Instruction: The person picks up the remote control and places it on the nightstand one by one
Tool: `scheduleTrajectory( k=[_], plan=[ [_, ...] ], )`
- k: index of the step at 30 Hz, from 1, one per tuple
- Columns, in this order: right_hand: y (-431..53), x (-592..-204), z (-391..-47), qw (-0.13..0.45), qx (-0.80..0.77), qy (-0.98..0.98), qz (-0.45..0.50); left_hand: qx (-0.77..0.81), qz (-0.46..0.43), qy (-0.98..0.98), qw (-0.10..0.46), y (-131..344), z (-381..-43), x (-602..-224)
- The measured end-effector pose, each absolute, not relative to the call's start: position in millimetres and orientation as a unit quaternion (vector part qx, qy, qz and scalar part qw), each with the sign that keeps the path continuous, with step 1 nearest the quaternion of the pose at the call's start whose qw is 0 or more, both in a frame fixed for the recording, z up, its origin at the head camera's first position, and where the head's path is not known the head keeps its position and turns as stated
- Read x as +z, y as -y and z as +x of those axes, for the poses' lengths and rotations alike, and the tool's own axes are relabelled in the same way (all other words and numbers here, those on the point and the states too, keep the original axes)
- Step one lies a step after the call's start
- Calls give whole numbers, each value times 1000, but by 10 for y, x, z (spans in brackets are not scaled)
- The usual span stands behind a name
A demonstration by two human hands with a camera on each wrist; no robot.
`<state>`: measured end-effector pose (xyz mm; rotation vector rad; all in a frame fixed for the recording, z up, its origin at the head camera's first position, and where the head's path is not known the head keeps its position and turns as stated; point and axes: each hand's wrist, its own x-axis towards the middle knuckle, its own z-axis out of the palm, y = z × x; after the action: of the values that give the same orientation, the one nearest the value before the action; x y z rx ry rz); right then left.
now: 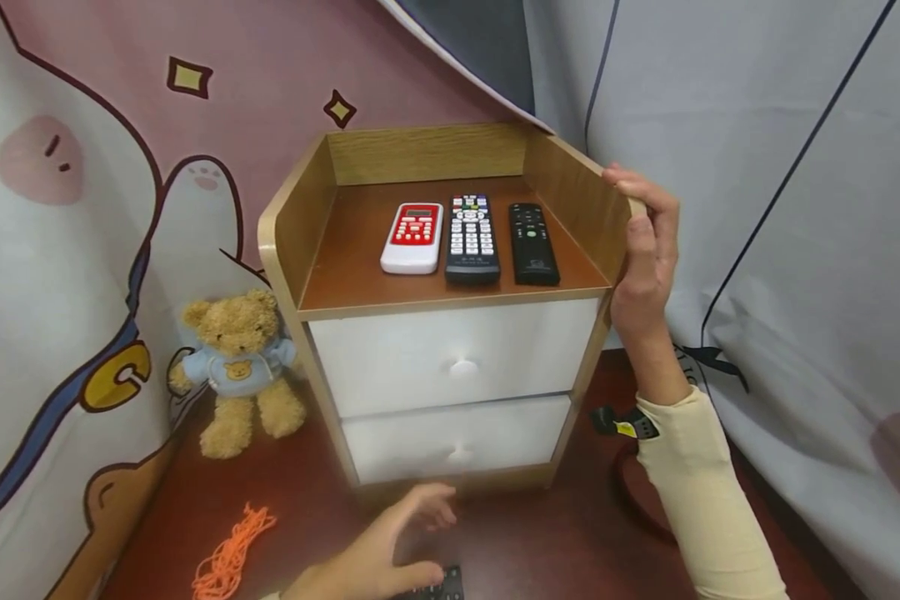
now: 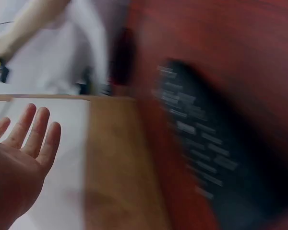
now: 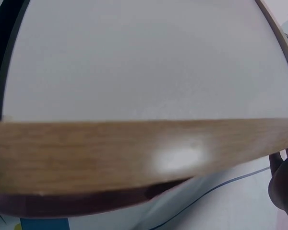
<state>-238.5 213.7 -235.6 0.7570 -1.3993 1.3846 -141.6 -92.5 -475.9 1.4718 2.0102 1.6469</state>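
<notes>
A small wooden cabinet (image 1: 292, 250) with two white drawers stands on the dark red table. My right hand (image 1: 648, 258) grips the top edge of its right side panel, with the fingers over the edge. In the right wrist view the cabinet's wooden edge (image 3: 96, 155) crosses the frame, part of the right hand (image 3: 284, 184) at its right. My left hand (image 1: 378, 546) is low before the lower drawer, fingers extended and apart from the thumb. Beneath it lies a black remote control (image 1: 450, 583), partly hidden; the left wrist view shows this remote (image 2: 206, 143) blurred, beside the open palm.
On the cabinet's top shelf lie a red-and-white remote (image 1: 412, 237), a dark remote with white buttons (image 1: 472, 237) and a slim black remote (image 1: 533, 242). A teddy bear (image 1: 236, 367) sits left of the cabinet. Orange cord (image 1: 232, 554) lies at front left. Printed curtains hang behind.
</notes>
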Motion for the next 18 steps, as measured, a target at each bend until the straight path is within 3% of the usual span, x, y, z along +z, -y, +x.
scheduleTrajectory(
  k=[2, 9, 18],
  plan=[
    [-2136, -2348, -2379, 494, 572, 577, 309, 546, 456, -697, 90, 1042, -1404, -4904],
    [-2122, -2319, -2378, 496, 571, 578, 306, 433, 419, -798, -6, 1458, -1457, -5312],
    [-2098, -2375, -2378, 496, 576, 576, 300, 140, 391, -908, 59, 1959, -1346, -5520]
  ],
)
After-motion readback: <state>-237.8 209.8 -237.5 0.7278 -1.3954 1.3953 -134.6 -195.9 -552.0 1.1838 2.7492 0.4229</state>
